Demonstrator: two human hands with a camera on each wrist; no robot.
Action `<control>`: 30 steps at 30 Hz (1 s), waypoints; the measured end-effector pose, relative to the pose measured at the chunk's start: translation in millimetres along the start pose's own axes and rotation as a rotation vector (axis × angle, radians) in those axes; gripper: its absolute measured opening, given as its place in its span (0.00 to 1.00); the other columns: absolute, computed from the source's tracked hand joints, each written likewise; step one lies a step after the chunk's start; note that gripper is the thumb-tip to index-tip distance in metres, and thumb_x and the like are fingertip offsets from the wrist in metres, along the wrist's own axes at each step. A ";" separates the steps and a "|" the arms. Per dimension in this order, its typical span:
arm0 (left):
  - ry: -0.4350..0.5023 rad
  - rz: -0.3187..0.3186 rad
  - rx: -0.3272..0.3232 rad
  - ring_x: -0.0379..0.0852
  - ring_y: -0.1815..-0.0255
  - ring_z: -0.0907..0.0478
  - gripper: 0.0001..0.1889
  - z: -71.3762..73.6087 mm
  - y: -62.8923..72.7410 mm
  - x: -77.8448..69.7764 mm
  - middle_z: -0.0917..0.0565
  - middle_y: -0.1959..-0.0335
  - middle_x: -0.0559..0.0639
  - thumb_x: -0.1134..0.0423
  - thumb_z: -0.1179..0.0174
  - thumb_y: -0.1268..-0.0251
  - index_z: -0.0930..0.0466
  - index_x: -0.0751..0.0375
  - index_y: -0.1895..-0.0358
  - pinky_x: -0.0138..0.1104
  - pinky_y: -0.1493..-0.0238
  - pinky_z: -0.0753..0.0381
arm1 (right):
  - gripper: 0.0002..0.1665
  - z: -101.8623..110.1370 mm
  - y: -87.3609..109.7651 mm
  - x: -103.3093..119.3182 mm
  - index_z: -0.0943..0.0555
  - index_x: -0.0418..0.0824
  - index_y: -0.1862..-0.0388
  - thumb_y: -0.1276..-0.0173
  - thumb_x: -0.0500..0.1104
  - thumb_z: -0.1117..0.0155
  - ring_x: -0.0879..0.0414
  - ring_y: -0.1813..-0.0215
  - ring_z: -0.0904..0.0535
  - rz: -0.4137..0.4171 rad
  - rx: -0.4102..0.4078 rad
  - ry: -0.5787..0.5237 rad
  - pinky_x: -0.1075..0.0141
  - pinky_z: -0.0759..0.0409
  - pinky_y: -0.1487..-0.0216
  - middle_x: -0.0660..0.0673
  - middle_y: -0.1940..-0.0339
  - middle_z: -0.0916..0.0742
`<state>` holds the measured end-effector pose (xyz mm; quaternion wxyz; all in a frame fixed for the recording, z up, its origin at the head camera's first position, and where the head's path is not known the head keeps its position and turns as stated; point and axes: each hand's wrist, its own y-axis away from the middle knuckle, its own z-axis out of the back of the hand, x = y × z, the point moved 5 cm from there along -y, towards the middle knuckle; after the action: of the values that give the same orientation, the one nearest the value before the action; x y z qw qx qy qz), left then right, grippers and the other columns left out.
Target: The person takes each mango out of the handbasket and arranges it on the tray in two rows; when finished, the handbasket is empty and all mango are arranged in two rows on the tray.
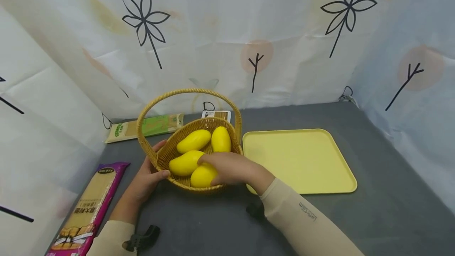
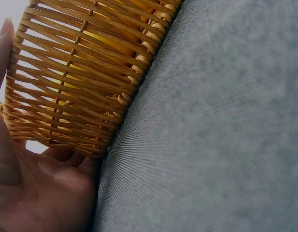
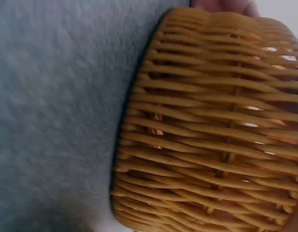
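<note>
A wicker basket (image 1: 199,188) with a tall arched handle stands on the grey table and holds several yellow mangoes (image 1: 193,141). My left hand (image 1: 147,177) grips its left side, thumb over the rim; in the left wrist view the palm (image 2: 47,193) lies against the woven wall (image 2: 76,77). Reaching in over the front right rim, my right hand (image 1: 231,167) grips the front mango (image 1: 203,175), with fingers over its top and thumb at its right side. From the right wrist, the basket's woven side (image 3: 211,121) fills much of the view and hides the mangoes.
A yellow tray (image 1: 302,161) lies right of the basket. Purple-edged packaged noodles (image 1: 89,204) lie at the left, and a green and tan packet (image 1: 153,125) is behind the basket. A small white-edged packet (image 1: 217,114) shows at the back. Patterned curtains (image 1: 227,31) enclose the table.
</note>
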<state>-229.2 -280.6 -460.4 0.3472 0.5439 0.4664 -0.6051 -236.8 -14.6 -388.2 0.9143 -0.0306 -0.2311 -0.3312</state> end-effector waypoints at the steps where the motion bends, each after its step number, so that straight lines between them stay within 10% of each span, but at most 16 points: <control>1: 0.000 0.000 -0.002 0.50 0.21 0.35 0.48 -0.2 0.3 -0.2 0.46 0.14 0.62 0.69 0.34 0.22 0.55 0.50 0.09 0.34 0.30 0.29 | 0.42 -0.1 0.2 -0.9 0.26 0.46 0.19 0.28 0.46 0.18 0.55 0.29 0.23 -0.006 -0.005 -0.001 0.60 0.26 0.30 0.49 0.26 0.18; 30: 0.009 0.006 -0.008 0.50 0.21 0.34 0.46 0.9 1.7 1.8 0.43 0.15 0.60 0.67 0.35 0.19 0.54 0.49 0.09 0.34 0.28 0.33 | 0.43 34.6 67.2 -32.4 0.26 0.46 0.21 0.31 0.48 0.17 0.51 0.39 0.23 0.047 -0.433 -0.525 0.47 0.21 0.39 0.50 0.31 0.20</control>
<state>-228.2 -281.8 -462.5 0.3491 0.5465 0.4689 -0.5996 -230.9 64.1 -365.2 0.8033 -0.3136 -0.3821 -0.3323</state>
